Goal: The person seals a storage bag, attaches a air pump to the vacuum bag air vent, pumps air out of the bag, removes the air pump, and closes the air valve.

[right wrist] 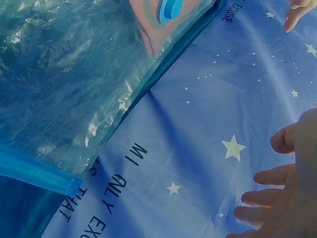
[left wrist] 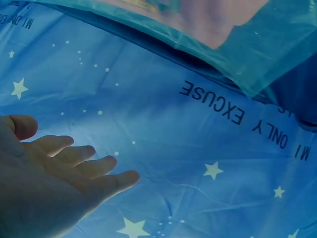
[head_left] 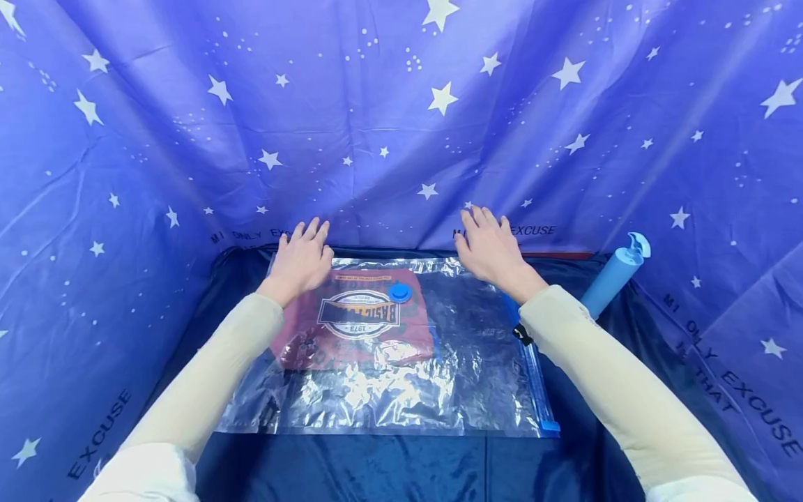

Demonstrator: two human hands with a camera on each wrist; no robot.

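Observation:
A clear plastic vacuum storage bag (head_left: pixel 483 376) lies flat on the dark blue cloth, with a folded red printed garment (head_left: pixel 364 352) inside its left half. A round blue valve (head_left: pixel 400 293) sits on the bag over the garment. Down the bag's right side runs a blue zip strip (head_left: pixel 533 376) with a slider at its near corner. My left hand (head_left: pixel 299 261) is over the bag's far left corner, fingers spread and holding nothing. Over the far right corner is my right hand (head_left: pixel 492 247), also empty, its fingers extended. Both wrist views show the palms apart from the bag.
A blue hand pump (head_left: pixel 611 279) leans at the right, beyond my right forearm. Purple-blue star-printed curtains (head_left: pixel 376 125) rise behind and on both sides. A small black item (head_left: pixel 522 335) shows by the zip strip, next to my right sleeve.

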